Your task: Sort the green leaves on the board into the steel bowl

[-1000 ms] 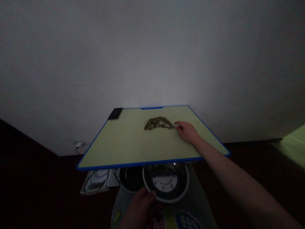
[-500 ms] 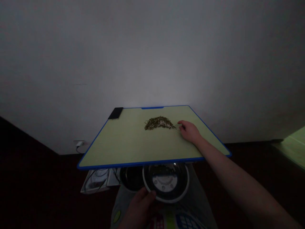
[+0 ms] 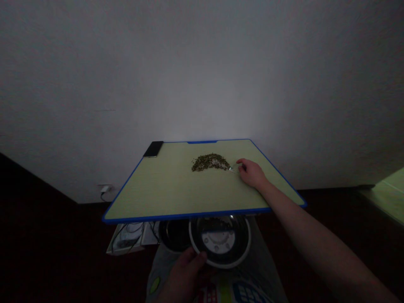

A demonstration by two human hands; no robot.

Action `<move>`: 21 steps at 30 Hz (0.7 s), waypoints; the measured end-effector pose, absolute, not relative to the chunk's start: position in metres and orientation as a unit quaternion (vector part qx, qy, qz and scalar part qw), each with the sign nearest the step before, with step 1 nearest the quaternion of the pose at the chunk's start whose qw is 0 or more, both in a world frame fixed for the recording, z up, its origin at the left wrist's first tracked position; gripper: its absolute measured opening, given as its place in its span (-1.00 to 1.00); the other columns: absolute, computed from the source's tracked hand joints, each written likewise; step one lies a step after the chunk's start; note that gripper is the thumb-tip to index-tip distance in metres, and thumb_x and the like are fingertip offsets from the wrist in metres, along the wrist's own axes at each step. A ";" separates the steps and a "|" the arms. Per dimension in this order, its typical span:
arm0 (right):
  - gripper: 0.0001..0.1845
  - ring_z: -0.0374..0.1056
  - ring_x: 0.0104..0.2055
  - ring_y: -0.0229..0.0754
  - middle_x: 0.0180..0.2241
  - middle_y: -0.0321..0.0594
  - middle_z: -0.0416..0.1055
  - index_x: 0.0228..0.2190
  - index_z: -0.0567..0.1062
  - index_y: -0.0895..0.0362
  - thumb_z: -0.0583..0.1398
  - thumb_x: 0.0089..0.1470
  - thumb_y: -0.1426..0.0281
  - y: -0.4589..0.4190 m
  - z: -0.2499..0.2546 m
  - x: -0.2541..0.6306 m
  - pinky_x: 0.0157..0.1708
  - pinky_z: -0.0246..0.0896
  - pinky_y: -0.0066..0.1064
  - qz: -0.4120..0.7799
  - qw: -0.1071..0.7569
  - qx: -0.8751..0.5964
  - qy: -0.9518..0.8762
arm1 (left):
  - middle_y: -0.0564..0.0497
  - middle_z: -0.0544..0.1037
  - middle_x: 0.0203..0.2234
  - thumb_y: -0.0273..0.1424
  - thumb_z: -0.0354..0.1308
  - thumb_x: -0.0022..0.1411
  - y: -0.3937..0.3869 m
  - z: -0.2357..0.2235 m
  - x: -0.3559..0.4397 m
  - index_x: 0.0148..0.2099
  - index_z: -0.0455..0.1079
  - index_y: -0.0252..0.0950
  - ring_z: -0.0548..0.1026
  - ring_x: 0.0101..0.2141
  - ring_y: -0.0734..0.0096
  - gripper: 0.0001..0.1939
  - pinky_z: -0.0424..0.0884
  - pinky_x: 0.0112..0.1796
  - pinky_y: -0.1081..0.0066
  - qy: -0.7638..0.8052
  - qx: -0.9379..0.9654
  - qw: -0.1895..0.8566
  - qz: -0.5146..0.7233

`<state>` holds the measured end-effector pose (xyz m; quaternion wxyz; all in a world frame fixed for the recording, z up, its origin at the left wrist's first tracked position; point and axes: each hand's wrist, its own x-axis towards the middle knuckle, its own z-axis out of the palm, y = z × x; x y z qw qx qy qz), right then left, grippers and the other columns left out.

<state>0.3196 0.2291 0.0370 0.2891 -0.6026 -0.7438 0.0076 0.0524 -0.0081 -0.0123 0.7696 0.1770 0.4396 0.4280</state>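
A loose, curved heap of small brownish-green grains (image 3: pixel 206 162), with a paler patch in it, lies on the pale table (image 3: pixel 164 189). At the heap's right end, my right hand (image 3: pixel 251 172) is closed around a thin, see-through utensil (image 3: pixel 232 169); its exact kind is too faint to tell. The utensil's tip touches the edge of the heap. Below the table's front edge, my left hand (image 3: pixel 186 269) grips the near-left rim of a round metal bowl (image 3: pixel 229 266) on my lap. Some dark grains show at the far side inside the bowl.
A black phone (image 3: pixel 153 149) lies at the table's far left corner. To the left of the bowl stands a second dark metal pot (image 3: pixel 173 235). Behind them a white box (image 3: pixel 126 240) holds cables. A plain wall (image 3: pixel 202 75) rises behind the table, with a plugged-in charger (image 3: pixel 105 189) low on it.
The tip of the see-through utensil has shifted slightly and now catches light. My right hand has barely moved; my left hand stays on the bowl's rim.
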 end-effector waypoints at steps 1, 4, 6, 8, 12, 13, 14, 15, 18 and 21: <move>-0.67 0.37 -0.31 -0.13 -0.37 -0.13 0.50 -0.13 0.51 0.16 0.09 0.06 0.45 0.230 0.036 0.320 -0.22 0.19 -0.37 0.006 0.289 -0.601 -0.745 | -0.15 0.70 -0.25 -0.25 0.43 -0.14 -0.008 -0.013 0.052 -0.21 0.54 -0.29 0.62 -0.19 0.02 -0.60 0.46 -0.26 0.27 0.437 0.177 0.770 0.431; -0.67 0.37 -0.30 -0.13 -0.36 -0.13 0.50 -0.12 0.50 0.16 0.09 0.08 0.44 0.232 0.034 0.320 -0.22 0.19 -0.37 -0.001 0.290 -0.593 -0.751 | -0.15 0.69 -0.22 -0.25 0.42 -0.12 -0.008 -0.011 0.052 -0.21 0.53 -0.29 0.62 -0.19 0.04 -0.61 0.45 -0.29 0.32 0.447 0.179 0.767 0.424; -0.66 0.37 -0.30 -0.13 -0.35 -0.12 0.50 -0.10 0.50 0.17 0.09 0.09 0.42 0.232 0.033 0.320 -0.22 0.19 -0.37 -0.001 0.291 -0.588 -0.755 | -0.15 0.68 -0.19 -0.23 0.42 -0.13 -0.008 -0.009 0.051 -0.19 0.52 -0.27 0.62 -0.19 0.02 -0.58 0.44 -0.31 0.32 0.459 0.180 0.766 0.413; -0.66 0.37 -0.31 -0.14 -0.36 -0.13 0.50 -0.09 0.49 0.17 0.08 0.11 0.41 0.232 0.033 0.320 -0.22 0.19 -0.37 0.002 0.291 -0.583 -0.758 | -0.14 0.67 -0.14 -0.20 0.41 -0.13 -0.008 -0.007 0.051 -0.16 0.51 -0.25 0.61 -0.15 0.00 -0.55 0.44 -0.30 0.31 0.462 0.182 0.768 0.406; -0.66 0.36 -0.33 -0.15 -0.37 -0.14 0.50 -0.09 0.49 0.18 0.09 0.09 0.43 0.232 0.034 0.319 -0.23 0.20 -0.36 0.008 0.288 -0.580 -0.762 | -0.12 0.65 -0.09 -0.23 0.38 -0.08 -0.008 -0.008 0.050 -0.14 0.52 -0.22 0.56 -0.06 0.00 -0.59 0.43 -0.30 0.32 0.451 0.189 0.774 0.403; -0.66 0.36 -0.33 -0.15 -0.37 -0.14 0.50 -0.10 0.49 0.18 0.09 0.09 0.44 0.232 0.034 0.318 -0.23 0.20 -0.36 0.008 0.287 -0.580 -0.762 | -0.12 0.65 -0.10 -0.23 0.38 -0.08 -0.008 -0.009 0.049 -0.14 0.52 -0.22 0.56 -0.06 0.01 -0.60 0.43 -0.27 0.31 0.445 0.193 0.775 0.405; -0.66 0.36 -0.33 -0.15 -0.37 -0.14 0.50 -0.10 0.50 0.18 0.09 0.09 0.44 0.231 0.035 0.318 -0.22 0.20 -0.36 0.009 0.287 -0.581 -0.762 | -0.12 0.66 -0.12 -0.23 0.38 -0.08 -0.008 -0.009 0.049 -0.16 0.53 -0.23 0.56 -0.05 0.01 -0.61 0.43 -0.25 0.30 0.440 0.195 0.775 0.409; -0.66 0.36 -0.33 -0.15 -0.37 -0.14 0.50 -0.10 0.50 0.18 0.09 0.09 0.44 0.231 0.035 0.318 -0.22 0.20 -0.36 0.010 0.286 -0.581 -0.762 | -0.12 0.67 -0.14 -0.22 0.39 -0.09 -0.007 -0.010 0.049 -0.18 0.53 -0.23 0.56 -0.06 0.01 -0.61 0.43 -0.22 0.29 0.437 0.196 0.776 0.411; -0.65 0.37 -0.31 -0.15 -0.36 -0.13 0.50 -0.08 0.49 0.18 0.09 0.11 0.43 0.231 0.036 0.317 -0.20 0.20 -0.36 0.010 0.286 -0.579 -0.763 | -0.11 0.68 -0.16 -0.20 0.40 -0.12 -0.007 -0.010 0.049 -0.19 0.54 -0.24 0.58 -0.09 0.02 -0.59 0.44 -0.22 0.29 0.443 0.197 0.775 0.405; -0.64 0.37 -0.29 -0.14 -0.34 -0.12 0.51 -0.06 0.49 0.19 0.09 0.12 0.42 0.232 0.035 0.316 -0.18 0.21 -0.35 0.010 0.286 -0.576 -0.765 | -0.11 0.69 -0.21 -0.21 0.40 -0.12 -0.008 -0.009 0.050 -0.20 0.53 -0.26 0.60 -0.15 0.04 -0.60 0.44 -0.27 0.32 0.444 0.191 0.772 0.412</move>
